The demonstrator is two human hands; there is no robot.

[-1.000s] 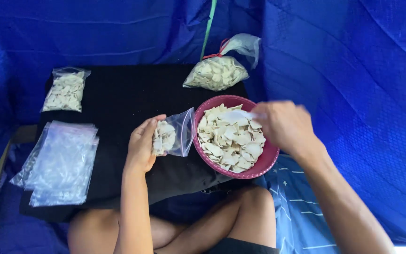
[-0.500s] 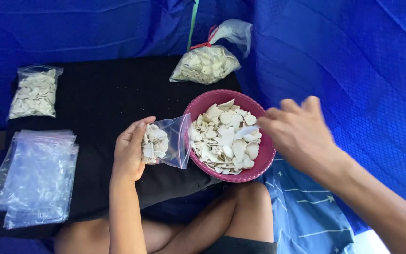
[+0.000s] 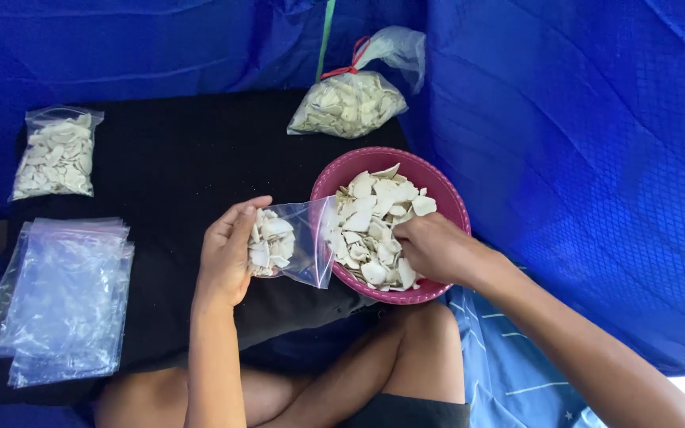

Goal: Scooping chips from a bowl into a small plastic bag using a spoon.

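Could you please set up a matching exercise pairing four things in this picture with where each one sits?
Things:
1. small clear bag
2. pink bowl
3. stack of empty bags
4. large tied bag

Places:
A. far edge of the black cloth, behind the bowl
B. held open in the left hand
C. near left of the cloth
D. under the right hand, which reaches into the white chips

Pairs: 1-B, 2-D, 3-C, 4-A

Filled bags (image 3: 55, 156) (image 3: 348, 105) (one tied), empty bags (image 3: 61, 297), black cloth (image 3: 176, 150)
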